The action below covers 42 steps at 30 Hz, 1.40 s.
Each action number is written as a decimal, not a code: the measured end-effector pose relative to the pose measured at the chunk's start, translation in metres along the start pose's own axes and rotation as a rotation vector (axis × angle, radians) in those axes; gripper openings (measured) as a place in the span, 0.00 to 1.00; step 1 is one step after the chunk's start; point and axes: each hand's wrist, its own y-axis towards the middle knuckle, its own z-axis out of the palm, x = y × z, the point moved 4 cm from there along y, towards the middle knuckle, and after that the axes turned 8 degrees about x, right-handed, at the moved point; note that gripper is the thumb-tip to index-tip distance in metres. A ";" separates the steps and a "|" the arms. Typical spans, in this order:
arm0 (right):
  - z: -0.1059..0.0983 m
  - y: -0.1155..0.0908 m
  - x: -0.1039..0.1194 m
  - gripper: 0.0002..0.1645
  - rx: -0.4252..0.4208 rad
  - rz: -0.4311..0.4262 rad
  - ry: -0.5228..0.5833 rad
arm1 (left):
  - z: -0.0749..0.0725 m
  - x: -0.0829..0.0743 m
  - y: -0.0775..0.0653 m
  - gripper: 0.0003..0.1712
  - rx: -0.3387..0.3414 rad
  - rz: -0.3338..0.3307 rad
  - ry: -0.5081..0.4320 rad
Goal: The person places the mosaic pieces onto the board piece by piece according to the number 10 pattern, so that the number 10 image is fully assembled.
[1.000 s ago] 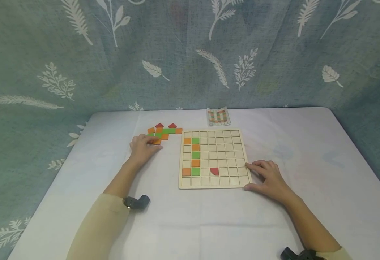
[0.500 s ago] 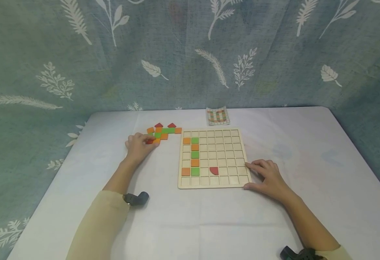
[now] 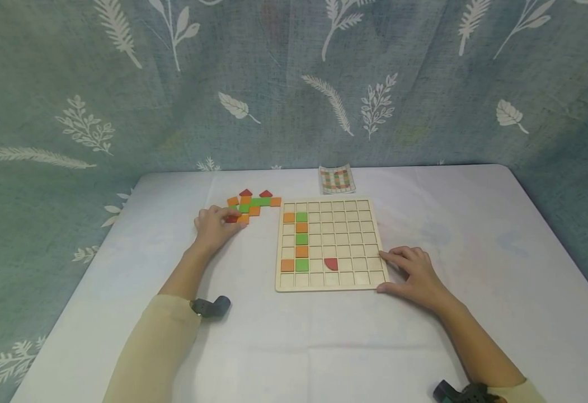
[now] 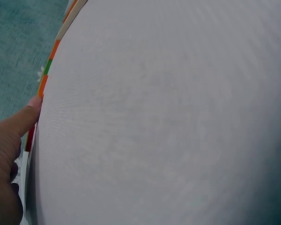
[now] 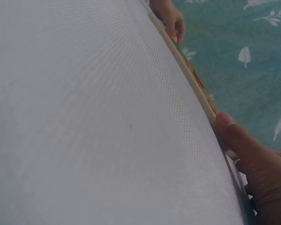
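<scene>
My left hand rests beside a group of thin coloured tiles, thumb and fingertips apart. Its thumb touches or nearly touches an orange square tile. A red tile lies partly under the fingers. To the right is a pale wooden grid board, with orange and green squares in its left columns and a red quarter-circle tile in a lower cell. My right hand steadies the board's lower right corner, thumb at the front edge and a finger at the right side.
More tiles lie left of the board: green squares, an orange square against its edge and two red triangles. A patterned card lies behind the board. A leaf-print cloth hangs behind the white table.
My left hand has shifted slightly left over the tiles, uncovering part of the red tile, then stayed almost still. The right hand and board have stayed in place.
</scene>
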 end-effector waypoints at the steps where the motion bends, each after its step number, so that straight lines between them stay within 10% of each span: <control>1: 0.000 0.000 0.000 0.42 -0.001 0.000 -0.001 | 0.000 0.000 0.000 0.21 0.005 0.003 0.000; 24: 0.001 0.000 0.002 0.42 -0.013 -0.010 -0.012 | 0.006 -0.002 -0.018 0.19 0.008 0.121 -0.014; 42: 0.001 -0.001 -0.001 0.42 -0.012 -0.009 -0.003 | 0.027 -0.034 -0.035 0.19 -0.005 0.199 -0.124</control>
